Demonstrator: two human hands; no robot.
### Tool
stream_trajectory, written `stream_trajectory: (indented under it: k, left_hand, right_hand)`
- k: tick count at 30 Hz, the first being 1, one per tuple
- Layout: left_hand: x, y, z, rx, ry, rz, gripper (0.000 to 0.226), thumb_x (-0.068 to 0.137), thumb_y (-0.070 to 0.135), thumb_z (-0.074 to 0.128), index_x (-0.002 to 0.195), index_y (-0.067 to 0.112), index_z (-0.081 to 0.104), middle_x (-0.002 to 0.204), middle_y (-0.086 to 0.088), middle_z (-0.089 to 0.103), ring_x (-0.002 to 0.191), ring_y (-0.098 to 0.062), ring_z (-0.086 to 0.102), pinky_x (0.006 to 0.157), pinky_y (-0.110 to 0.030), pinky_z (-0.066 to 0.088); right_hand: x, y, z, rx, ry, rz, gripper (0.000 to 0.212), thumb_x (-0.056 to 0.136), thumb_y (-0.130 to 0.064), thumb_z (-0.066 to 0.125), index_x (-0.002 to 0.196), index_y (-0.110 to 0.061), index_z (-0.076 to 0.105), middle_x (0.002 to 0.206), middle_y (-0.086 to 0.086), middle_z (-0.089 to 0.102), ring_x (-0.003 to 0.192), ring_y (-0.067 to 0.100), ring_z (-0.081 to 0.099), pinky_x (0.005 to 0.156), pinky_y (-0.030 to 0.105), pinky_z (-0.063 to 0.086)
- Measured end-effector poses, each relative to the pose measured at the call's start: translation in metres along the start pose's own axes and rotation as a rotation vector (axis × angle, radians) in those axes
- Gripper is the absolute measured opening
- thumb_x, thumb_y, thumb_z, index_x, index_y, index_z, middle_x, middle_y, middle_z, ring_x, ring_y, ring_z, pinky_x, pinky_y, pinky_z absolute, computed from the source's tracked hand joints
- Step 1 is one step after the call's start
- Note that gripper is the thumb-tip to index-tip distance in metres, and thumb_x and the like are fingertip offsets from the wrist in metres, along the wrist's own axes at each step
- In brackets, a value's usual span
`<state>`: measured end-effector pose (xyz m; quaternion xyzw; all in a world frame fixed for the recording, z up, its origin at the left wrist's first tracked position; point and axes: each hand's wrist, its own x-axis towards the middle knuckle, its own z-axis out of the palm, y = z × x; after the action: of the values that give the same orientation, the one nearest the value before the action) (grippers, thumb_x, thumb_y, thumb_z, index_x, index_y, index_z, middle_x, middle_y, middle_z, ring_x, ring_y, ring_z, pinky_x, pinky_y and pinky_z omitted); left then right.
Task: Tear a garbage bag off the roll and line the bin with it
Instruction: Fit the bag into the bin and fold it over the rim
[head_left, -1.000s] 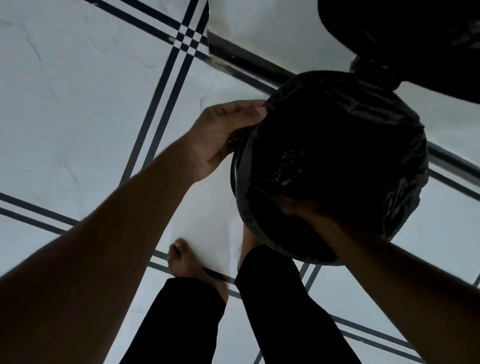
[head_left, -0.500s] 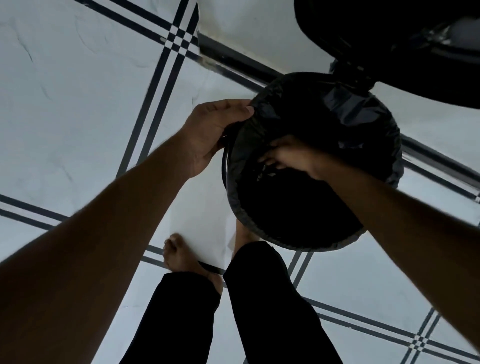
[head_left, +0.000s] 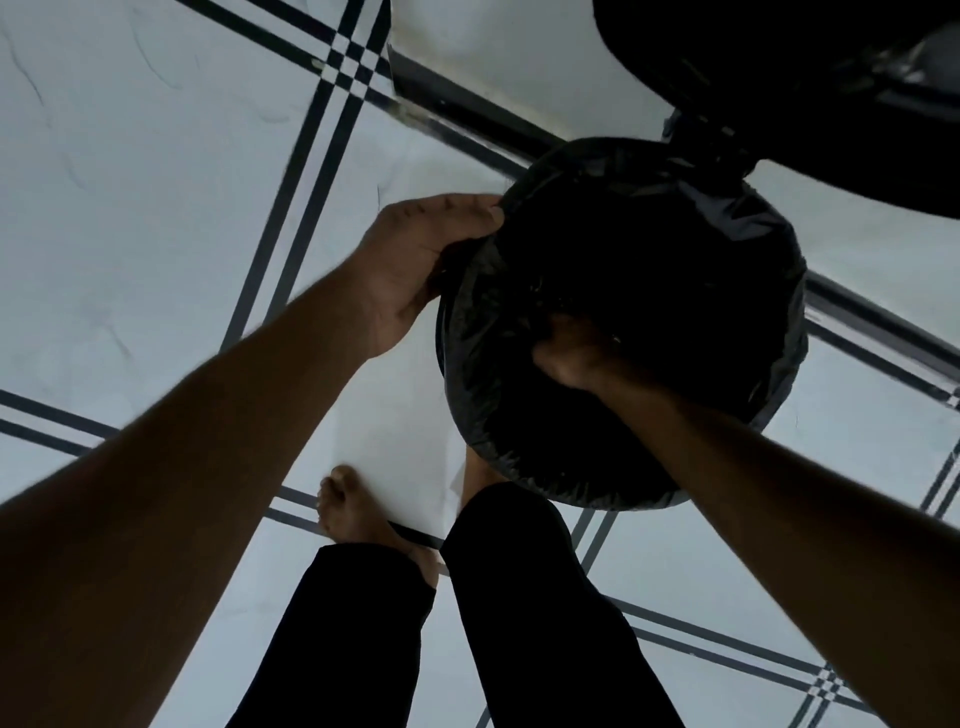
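Head view, looking steeply down; light is dim and everything black merges.

Bin (head_left: 779, 364): round, standing on the pale tiled floor (head_left: 130, 208). Its own wall and rim cannot be separated from the black garbage bag (head_left: 483, 415) that is draped over the opening and folded down the outside all round. The inside of the bin is one dark mass; how deep the bag sits there cannot be made out.

Left hand (head_left: 415, 270): at the bin's left rim, thumb along the top edge, fingers curled under the bag's folded edge, gripping it. Fingertips hidden behind the plastic.

Right hand (head_left: 576, 353): inside the bin mouth, near its front-left part, fingers bent downward into the bag. Fingertips lost in the dark, so whether they pinch plastic or only press it cannot be told.

Behind the bin, touching its far rim, a large dark object (head_left: 779, 78) is cut off by the top and right frame edges; identity unclear.

In front of the bin: two legs in black trousers (head_left: 519, 597), one bare foot (head_left: 353, 509) visible, the other mostly hidden under the bin's near edge.
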<state>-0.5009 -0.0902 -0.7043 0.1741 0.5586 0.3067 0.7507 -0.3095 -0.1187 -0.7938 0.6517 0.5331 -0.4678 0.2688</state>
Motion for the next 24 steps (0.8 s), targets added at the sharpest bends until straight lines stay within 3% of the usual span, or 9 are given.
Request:
stream_trajectory:
  k: [3, 7, 11, 14, 17, 21, 24]
  left_hand:
    - [0.002, 0.009, 0.001, 0.041, 0.015, -0.018, 0.020, 0.092, 0.012, 0.063, 0.108, 0.011, 0.075, 0.091, 0.001, 0.077, 0.080, -0.008, 0.072, 0.067, -0.016, 0.054]
    - [0.011, 0.000, -0.003, 0.093, -0.016, 0.029, 0.015, 0.093, 0.018, 0.063, 0.102, 0.015, 0.074, 0.088, 0.003, 0.075, 0.078, -0.008, 0.070, 0.067, -0.018, 0.053]
    - [0.003, -0.018, -0.001, 0.023, 0.052, 0.128, 0.015, 0.094, 0.030, 0.065, 0.103, 0.020, 0.071, 0.091, 0.008, 0.074, 0.088, -0.009, 0.070, 0.072, -0.022, 0.053]
    - [-0.015, -0.032, 0.006, -0.003, 0.367, 0.145, 0.027, 0.085, 0.050, 0.069, 0.086, 0.023, 0.066, 0.088, 0.008, 0.068, 0.088, -0.010, 0.064, 0.079, -0.025, 0.053]
    - [-0.045, -0.039, 0.013, -0.011, 0.654, 0.023, 0.030, 0.094, 0.045, 0.061, 0.079, 0.020, 0.055, 0.079, 0.003, 0.057, 0.078, -0.015, 0.053, 0.075, -0.028, 0.047]
    - [-0.087, -0.043, 0.031, -0.058, 0.513, -0.200, 0.026, 0.102, 0.037, 0.049, 0.097, 0.018, 0.067, 0.092, 0.004, 0.070, 0.088, -0.012, 0.067, 0.077, -0.024, 0.054]
    - [-0.104, -0.039, 0.048, -0.057, 0.487, -0.142, 0.028, 0.103, 0.034, 0.047, 0.078, 0.023, 0.057, 0.088, 0.003, 0.064, 0.089, -0.013, 0.064, 0.076, -0.025, 0.053]
  right_hand:
    - [0.004, 0.004, 0.005, 0.023, 0.014, 0.010, 0.052, 0.104, -0.030, 0.042, 0.154, -0.019, 0.032, 0.160, 0.011, 0.032, 0.144, 0.033, 0.034, 0.115, 0.036, 0.030]
    - [0.018, 0.003, 0.019, 0.017, -0.220, -0.004, 0.056, 0.106, -0.020, 0.036, 0.154, -0.001, 0.016, 0.164, 0.016, 0.015, 0.151, 0.029, 0.019, 0.120, 0.032, 0.014]
    - [0.014, -0.005, 0.029, -0.028, -0.265, 0.099, 0.050, 0.107, -0.013, 0.029, 0.150, 0.009, 0.016, 0.161, 0.024, 0.018, 0.148, 0.034, 0.023, 0.115, 0.033, 0.018]
    - [-0.007, -0.015, 0.024, 0.049, -0.107, 0.030, 0.047, 0.106, -0.016, 0.036, 0.150, -0.001, 0.031, 0.157, 0.020, 0.032, 0.144, 0.033, 0.033, 0.115, 0.033, 0.023]
    - [-0.043, -0.019, 0.011, 0.346, 0.149, -0.018, 0.038, 0.097, -0.018, 0.051, 0.135, -0.016, 0.058, 0.138, 0.013, 0.059, 0.128, 0.029, 0.053, 0.104, 0.031, 0.040]
    - [-0.126, -0.009, -0.002, 0.747, 0.516, -0.090, 0.027, 0.093, -0.011, 0.051, 0.112, -0.019, 0.069, 0.110, -0.007, 0.070, 0.098, 0.004, 0.063, 0.085, 0.016, 0.043]
    - [-0.178, 0.010, 0.005, 0.879, 0.708, -0.120, 0.026, 0.087, -0.005, 0.051, 0.106, -0.016, 0.065, 0.099, -0.001, 0.067, 0.088, 0.007, 0.063, 0.077, 0.018, 0.050]
